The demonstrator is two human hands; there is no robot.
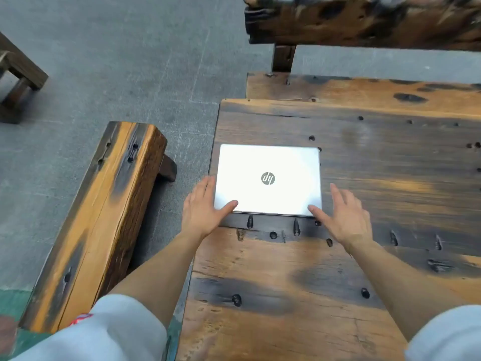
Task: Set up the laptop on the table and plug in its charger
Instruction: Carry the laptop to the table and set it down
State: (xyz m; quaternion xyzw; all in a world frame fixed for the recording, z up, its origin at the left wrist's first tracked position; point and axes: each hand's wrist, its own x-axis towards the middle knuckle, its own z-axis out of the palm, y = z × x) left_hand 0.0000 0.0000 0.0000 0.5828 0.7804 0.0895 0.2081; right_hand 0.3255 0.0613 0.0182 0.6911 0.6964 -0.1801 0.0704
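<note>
While shut, laptop (268, 179) sits flat near table's (390, 157) left edge. Left hand (201, 212), right hand (343, 217) flank near corners, fingers straight, thumbs on lid. Could slide off left if nudged during opening. No charger visible.

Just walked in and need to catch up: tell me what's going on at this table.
A person stands at a wooden table with a closed silver laptop lying flat near its left edge. The left hand touches the laptop's near left corner, thumb on the lid. The right hand sits at the near right corner, thumb at the lid's edge. Fingers on both look fairly straight, with no firm grip. The lid is not yet opened, and no charger is in view. A wooden bench stands to the left.
</note>
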